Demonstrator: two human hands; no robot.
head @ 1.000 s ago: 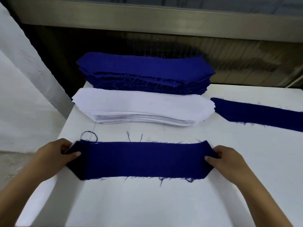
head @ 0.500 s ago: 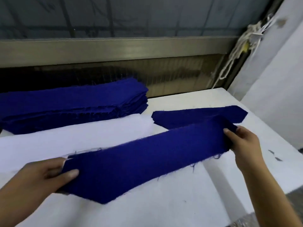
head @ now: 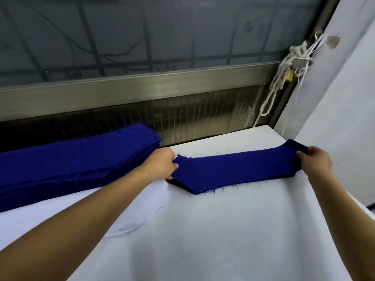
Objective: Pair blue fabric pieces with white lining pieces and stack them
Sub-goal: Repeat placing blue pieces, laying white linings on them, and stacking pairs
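A long blue fabric piece [head: 235,169] is stretched between my hands over the right part of the white table [head: 223,230]. My left hand [head: 162,165] pinches its left end and my right hand [head: 314,161] grips its right end near the table's far right corner. It lies over the spot where another blue piece lay, which is now hidden. A thick stack of blue pieces [head: 71,159] sits at the back left. In front of that stack is the white lining stack [head: 60,216], partly crossed by my left forearm.
A metal window sill [head: 142,92] and a dark grille run behind the table. White cords [head: 284,78] hang at the back right corner beside a white wall [head: 345,98]. The table's right edge drops off close to my right arm.
Both hands carried the blue piece from the table's front to the right rear, over the blue piece lying there. The view swung right with them.
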